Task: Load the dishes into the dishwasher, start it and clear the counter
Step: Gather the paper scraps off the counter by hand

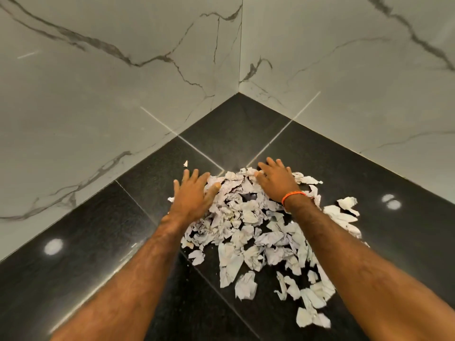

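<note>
Both hands reach forward over a heap of torn paper on a black counter point(73, 242). The left hand point(190, 195) lies palm down with fingers straight and spread, its thumb side touching the heap's left edge near the far end. The right hand point(277, 179) also lies palm down with fingers spread, resting on the heap's far end; an orange band point(294, 195) circles that wrist. Neither hand pinches or grips anything. White marble-patterned walls point(110, 82) with grey veins meet in a corner behind the counter. The paper heap point(248, 230) is a pile of white crumpled and torn scraps, its long axis running from the far end under the hands toward the near right, where loose scraps thin out. Some scraps carry faint dark print, too small to read. One small scrap point(185, 163) lies apart, just beyond the left hand's fingertips.
</note>
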Motion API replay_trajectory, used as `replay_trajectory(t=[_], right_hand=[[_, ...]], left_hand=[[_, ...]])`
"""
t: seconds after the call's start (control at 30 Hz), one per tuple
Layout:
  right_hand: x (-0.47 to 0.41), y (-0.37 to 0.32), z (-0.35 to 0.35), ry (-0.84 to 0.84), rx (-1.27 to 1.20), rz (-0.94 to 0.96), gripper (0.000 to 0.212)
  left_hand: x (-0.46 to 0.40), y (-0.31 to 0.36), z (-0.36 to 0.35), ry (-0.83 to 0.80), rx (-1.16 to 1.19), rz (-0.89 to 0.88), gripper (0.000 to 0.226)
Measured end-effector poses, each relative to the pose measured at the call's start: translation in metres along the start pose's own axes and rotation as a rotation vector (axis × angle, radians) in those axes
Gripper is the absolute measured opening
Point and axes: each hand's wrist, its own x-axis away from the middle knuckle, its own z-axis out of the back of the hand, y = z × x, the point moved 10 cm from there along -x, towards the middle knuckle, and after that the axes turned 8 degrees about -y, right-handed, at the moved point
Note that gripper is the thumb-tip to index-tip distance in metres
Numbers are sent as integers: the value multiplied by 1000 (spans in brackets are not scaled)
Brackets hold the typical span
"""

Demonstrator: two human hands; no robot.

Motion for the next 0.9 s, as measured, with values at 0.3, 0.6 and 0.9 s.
replay_trajectory(t=[0.3, 0.6, 0.9], right_hand=[[48, -49, 14, 365, -73, 83, 36], [-50, -186, -22, 8, 111, 412, 49], [-27, -180, -69, -246, 358, 565, 53]], left_hand=[[39, 37, 0, 78, 165, -203, 44], [42, -68, 13, 141, 53, 176, 62], [65, -25, -36, -30, 33, 24, 68]])
